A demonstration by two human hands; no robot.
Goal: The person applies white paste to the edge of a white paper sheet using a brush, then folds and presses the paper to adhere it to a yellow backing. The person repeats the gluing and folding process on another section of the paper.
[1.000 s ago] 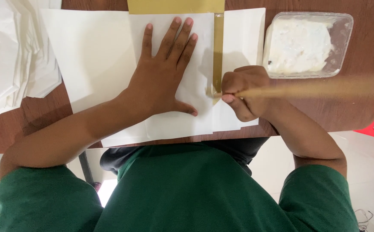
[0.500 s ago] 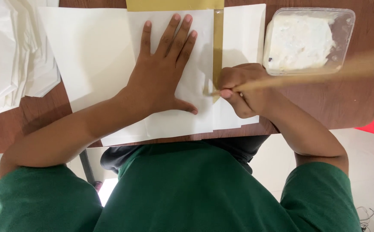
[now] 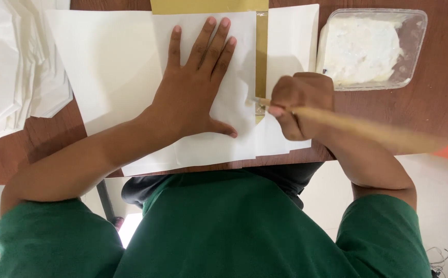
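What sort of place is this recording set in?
Likely a craft or paper-gluing worktable: white sheets and a gold strip on a wooden table, a tub of white paste, a brush in the right hand.

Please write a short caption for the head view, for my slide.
Left hand flat on white paper; right hand holds brush at gold strip.

A long, pale wooden brush [image 3: 347, 122] lies nearly level, its tip touching the narrow gold strip [image 3: 261, 56] that shows just right of the white paper sheet [image 3: 234, 92]. That sheet lies flat on the gold card, covering most of it. The brush handle is blurred, trailing right of the strip.
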